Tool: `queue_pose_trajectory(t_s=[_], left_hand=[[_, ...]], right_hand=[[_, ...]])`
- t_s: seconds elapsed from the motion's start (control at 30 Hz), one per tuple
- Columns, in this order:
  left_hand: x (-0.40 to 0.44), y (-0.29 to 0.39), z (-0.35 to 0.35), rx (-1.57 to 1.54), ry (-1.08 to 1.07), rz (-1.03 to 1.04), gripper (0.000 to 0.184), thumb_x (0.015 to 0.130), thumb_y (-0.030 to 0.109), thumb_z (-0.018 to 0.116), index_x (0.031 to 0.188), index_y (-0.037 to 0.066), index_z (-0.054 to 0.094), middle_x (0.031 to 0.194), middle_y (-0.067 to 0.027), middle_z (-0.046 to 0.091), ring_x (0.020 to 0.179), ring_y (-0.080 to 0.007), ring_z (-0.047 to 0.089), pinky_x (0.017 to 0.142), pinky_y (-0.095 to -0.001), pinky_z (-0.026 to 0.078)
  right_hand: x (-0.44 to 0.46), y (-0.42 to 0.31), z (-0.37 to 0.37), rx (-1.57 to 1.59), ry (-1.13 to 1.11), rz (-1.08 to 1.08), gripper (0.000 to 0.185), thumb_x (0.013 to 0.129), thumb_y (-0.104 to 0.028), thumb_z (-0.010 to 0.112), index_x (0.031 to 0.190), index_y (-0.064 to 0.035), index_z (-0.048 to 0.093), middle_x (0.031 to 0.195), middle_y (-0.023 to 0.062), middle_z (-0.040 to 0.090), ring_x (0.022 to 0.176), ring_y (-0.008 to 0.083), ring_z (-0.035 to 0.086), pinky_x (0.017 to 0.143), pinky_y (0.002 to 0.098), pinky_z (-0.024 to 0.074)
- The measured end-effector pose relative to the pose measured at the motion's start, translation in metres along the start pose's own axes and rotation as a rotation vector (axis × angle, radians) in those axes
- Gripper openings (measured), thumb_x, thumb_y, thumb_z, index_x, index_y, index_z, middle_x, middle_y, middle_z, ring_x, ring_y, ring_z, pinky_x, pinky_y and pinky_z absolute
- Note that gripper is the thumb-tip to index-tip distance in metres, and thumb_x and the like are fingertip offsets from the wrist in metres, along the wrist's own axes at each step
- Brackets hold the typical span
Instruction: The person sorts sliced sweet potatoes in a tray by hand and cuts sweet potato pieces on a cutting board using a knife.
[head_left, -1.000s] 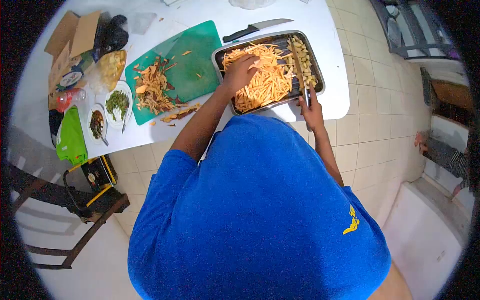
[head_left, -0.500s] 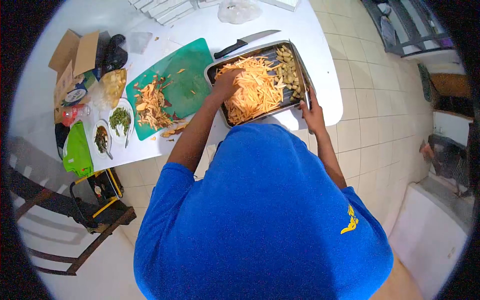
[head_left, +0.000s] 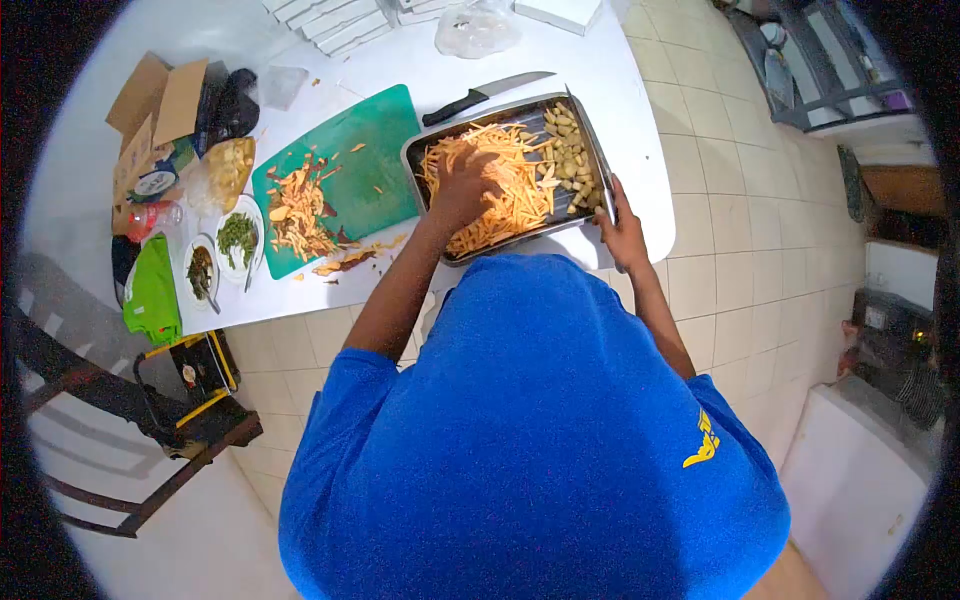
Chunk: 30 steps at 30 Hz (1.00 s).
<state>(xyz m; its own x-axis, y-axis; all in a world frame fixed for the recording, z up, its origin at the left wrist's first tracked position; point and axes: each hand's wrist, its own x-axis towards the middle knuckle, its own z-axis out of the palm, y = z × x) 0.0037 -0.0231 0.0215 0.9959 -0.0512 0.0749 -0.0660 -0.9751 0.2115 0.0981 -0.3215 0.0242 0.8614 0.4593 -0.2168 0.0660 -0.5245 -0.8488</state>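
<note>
My left hand (head_left: 466,186) rests with fingers spread on a pile of thin orange strips (head_left: 520,190) in a dark metal tray (head_left: 545,235). At the tray's right edge my right hand (head_left: 622,232) is closed on a knife (head_left: 592,140), whose blade runs up along that side. Small pale chunks (head_left: 568,150) lie in the right part of the tray. Behind the tray is a second knife (head_left: 490,96) with a black handle. Left of the tray, a green cutting board (head_left: 375,145) bears a heap of peelings (head_left: 298,212).
Two plates of food, one with chopped greens (head_left: 237,240), stand left of the board. Beyond them are a green cloth (head_left: 153,295), a cardboard box (head_left: 178,105) and a bag of yellow pieces (head_left: 228,168). A clear bag (head_left: 478,30) lies at the back. A chair (head_left: 150,485) stands lower left.
The view has shifted. My left hand has moved over the strips, its fingers now more spread. My right hand keeps its hold on the knife at the tray's right side.
</note>
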Motion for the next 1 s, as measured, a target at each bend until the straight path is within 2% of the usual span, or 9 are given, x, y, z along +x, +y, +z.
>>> queue_pose_trajectory(t_s=[0.1,0.2,0.3,0.37,0.43,0.53,0.77,0.8,1.0], left_hand=[[-0.006,0.001,0.016,0.065,0.097,0.037,0.011,0.067,0.027,0.074,0.077,0.028,0.069,0.136,0.0051,0.041,0.135,-0.0261,0.023,0.105,-0.0609,0.003],[-0.001,-0.002,0.025,0.167,0.176,0.052,0.005,0.07,0.028,0.072,0.073,0.027,0.068,0.132,0.0054,0.045,0.133,-0.0245,0.025,0.103,-0.0611,0.003],[0.005,-0.018,0.04,-0.194,0.127,-0.052,0.006,0.072,0.03,0.069,0.075,0.024,0.068,0.127,0.0042,0.049,0.128,-0.0242,0.031,0.098,-0.0646,0.011],[0.01,-0.018,0.037,-0.346,0.075,-0.223,0.013,0.078,0.028,0.067,0.082,0.015,0.068,0.105,-0.0019,0.06,0.104,-0.0253,0.053,0.087,-0.0519,0.036],[0.005,0.003,-0.002,-0.632,0.159,-0.4,0.016,0.081,0.025,0.065,0.088,0.01,0.068,0.096,-0.0052,0.064,0.09,-0.0257,0.06,0.079,-0.0418,0.046],[-0.005,0.005,-0.016,-0.82,0.206,-0.497,0.018,0.085,0.02,0.062,0.096,0.006,0.067,0.09,-0.0073,0.067,0.08,-0.0213,0.063,0.07,-0.031,0.049],[-0.035,-0.008,-0.035,-1.334,0.33,-0.754,0.026,0.084,0.016,0.065,0.105,0.0,0.061,0.095,-0.0086,0.066,0.087,-0.0152,0.062,0.072,-0.0266,0.049],[-0.044,-0.015,-0.035,-1.333,0.345,-0.796,0.027,0.084,0.016,0.066,0.105,0.0,0.061,0.094,-0.0082,0.066,0.086,-0.0151,0.062,0.071,-0.0266,0.049],[-0.098,-0.064,-0.025,-1.408,0.493,-1.147,0.027,0.081,0.016,0.069,0.104,0.003,0.061,0.09,-0.003,0.064,0.069,-0.0099,0.056,0.057,-0.0255,0.044]], right_hand=[[0.0,-0.001,-0.006,-0.04,-0.037,-0.014,0.068,0.09,-0.021,0.054,0.147,-0.019,0.017,0.097,0.0192,0.067,0.084,0.035,0.067,0.08,0.0423,0.0502],[-0.003,-0.011,-0.014,-0.016,-0.102,0.061,0.067,0.09,-0.022,0.054,0.146,-0.0189,0.017,0.087,0.0173,0.069,0.079,0.0354,0.067,0.076,0.0427,0.0504],[0.001,-0.002,-0.015,-0.088,-0.094,0.022,0.067,0.09,-0.021,0.053,0.147,-0.019,0.017,0.089,0.0178,0.068,0.08,0.034,0.067,0.076,0.042,0.0507],[0.003,-0.003,-0.017,-0.111,-0.095,0.013,0.067,0.09,-0.021,0.053,0.147,-0.0189,0.017,0.091,0.0187,0.068,0.08,0.0334,0.067,0.076,0.0412,0.0508],[0.001,-0.012,-0.019,-0.102,-0.116,0.037,0.067,0.09,-0.021,0.053,0.147,-0.0186,0.017,0.093,0.0196,0.067,0.079,0.033,0.067,0.076,0.0408,0.051],[0.006,-0.009,-0.008,-0.061,-0.088,-0.074,0.068,0.091,-0.024,0.054,0.147,-0.0167,0.016,0.097,0.0211,0.066,0.071,0.0318,0.066,0.069,0.0411,0.0518],[0.005,-0.014,0.023,-0.016,-0.154,-0.027,0.068,0.091,-0.031,0.055,0.147,-0.015,0.02,0.089,0.019,0.067,0.061,0.0248,0.062,0.06,0.0348,0.05],[-0.001,-0.037,0.028,0.008,-0.165,-0.015,0.067,0.091,-0.016,0.054,0.148,-0.0149,0.018,0.076,0.0064,0.062,0.055,0.01,0.049,0.05,0.0252,0.0444],[-0.016,-0.084,0.073,-0.051,-0.226,-0.138,0.065,0.093,-0.021,0.055,0.147,-0.0126,0.02,0.074,0.0064,0.061,0.054,0.01,0.049,0.05,0.025,0.0426]])
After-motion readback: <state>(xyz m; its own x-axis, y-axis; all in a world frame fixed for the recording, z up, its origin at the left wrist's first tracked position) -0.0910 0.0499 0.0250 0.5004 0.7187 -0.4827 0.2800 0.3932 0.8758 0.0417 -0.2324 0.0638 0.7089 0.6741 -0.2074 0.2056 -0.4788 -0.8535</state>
